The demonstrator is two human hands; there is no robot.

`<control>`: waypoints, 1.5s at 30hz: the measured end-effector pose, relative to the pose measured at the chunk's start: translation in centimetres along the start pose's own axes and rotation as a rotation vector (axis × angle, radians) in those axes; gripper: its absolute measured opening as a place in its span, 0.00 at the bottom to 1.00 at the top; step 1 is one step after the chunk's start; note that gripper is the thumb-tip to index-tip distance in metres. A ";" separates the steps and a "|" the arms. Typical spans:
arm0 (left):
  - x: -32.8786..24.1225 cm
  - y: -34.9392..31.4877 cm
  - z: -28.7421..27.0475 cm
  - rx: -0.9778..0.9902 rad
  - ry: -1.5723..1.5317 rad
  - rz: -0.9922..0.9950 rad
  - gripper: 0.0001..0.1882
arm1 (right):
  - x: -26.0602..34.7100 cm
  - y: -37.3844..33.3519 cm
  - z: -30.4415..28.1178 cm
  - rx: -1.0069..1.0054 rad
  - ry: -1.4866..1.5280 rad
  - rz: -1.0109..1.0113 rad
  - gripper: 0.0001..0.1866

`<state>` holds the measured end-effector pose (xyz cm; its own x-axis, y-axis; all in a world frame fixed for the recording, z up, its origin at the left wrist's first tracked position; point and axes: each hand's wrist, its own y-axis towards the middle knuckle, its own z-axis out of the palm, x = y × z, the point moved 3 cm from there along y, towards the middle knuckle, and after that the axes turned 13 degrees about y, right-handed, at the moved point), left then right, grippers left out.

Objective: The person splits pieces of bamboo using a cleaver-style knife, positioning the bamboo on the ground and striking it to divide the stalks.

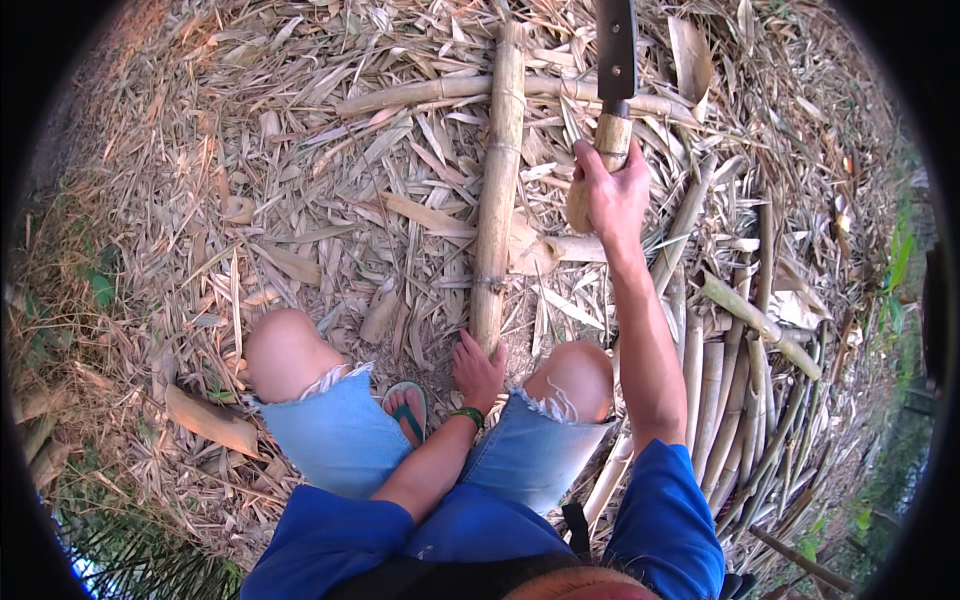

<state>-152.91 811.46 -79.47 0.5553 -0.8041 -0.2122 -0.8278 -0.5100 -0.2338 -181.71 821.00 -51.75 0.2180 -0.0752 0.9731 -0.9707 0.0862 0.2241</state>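
A thick, pale bamboo pole lies lengthwise in front of me, its near end between my knees. Fingers of my left hand rest around that near end, holding it. My right hand is raised to the right of the pole, closed around the wooden handle of a machete. The dark blade points away from me and runs out of the top of the picture. Beneath the pole's far part, a second bamboo piece lies crosswise on the ground.
Dry bamboo leaves cover the ground. At my right lies a stack of cut bamboo poles, with a greenish piece across it. My sandalled foot is close to the pole's near end. A curved brown husk lies left of my knee.
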 end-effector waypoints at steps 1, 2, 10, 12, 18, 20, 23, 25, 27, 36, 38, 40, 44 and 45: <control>-0.5 -0.1 -0.5 0.058 0.030 0.009 0.49 | 0.0 0.6 0.9 -0.046 0.064 -0.007 0.13; -0.4 0.3 -0.9 0.135 -0.033 -0.005 0.45 | -0.7 0.6 2.4 -0.063 0.100 -0.022 0.12; 0.0 1.8 -0.9 0.337 -0.083 0.050 0.40 | -10.7 -1.2 6.9 0.028 -0.125 0.389 0.22; 0.1 2.2 -0.8 0.316 -0.069 0.056 0.39 | -5.0 4.2 7.8 -0.007 -0.215 0.125 0.21; 1.4 2.0 -0.5 0.350 -0.024 0.026 0.40 | 15.5 13.5 11.1 -0.310 0.229 -0.871 0.12; 1.5 2.2 -0.5 0.372 -0.026 0.026 0.40 | 8.2 12.2 13.7 -0.503 0.326 -0.918 0.14; 0.2 2.0 -0.2 0.368 -0.043 0.069 0.40 | -15.0 10.6 12.6 -0.208 -0.431 0.232 0.20; 0.0 1.6 -0.2 0.366 -0.043 0.095 0.39 | -21.8 10.8 10.6 0.030 -0.526 0.542 0.20; 1.3 0.7 -1.2 0.361 -0.061 0.056 0.38 | -22.1 9.5 11.9 0.043 -0.388 0.543 0.14; 0.8 1.3 -0.6 0.330 -0.009 0.062 0.43 | -19.5 11.2 10.4 0.307 -0.456 0.541 0.17; 0.4 1.0 -0.1 0.331 -0.052 0.092 0.42 | -20.0 11.3 11.9 0.260 -0.722 0.455 0.20; 0.9 1.2 0.3 0.312 -0.079 0.117 0.41 | -19.9 11.2 13.9 0.398 -0.934 0.325 0.18; 0.3 1.2 -0.5 0.354 -0.076 0.161 0.41 | -19.5 12.6 11.6 0.603 -0.893 0.166 0.11; 0.2 1.0 -0.5 0.339 -0.080 0.169 0.40 | -19.4 12.5 9.9 0.519 -0.666 0.349 0.11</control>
<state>-153.66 810.64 -79.25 0.4287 -0.8351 -0.3446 -0.8422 -0.2314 -0.4870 -199.10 813.74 -68.39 -0.0430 -0.7002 0.7127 -0.9293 -0.2340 -0.2859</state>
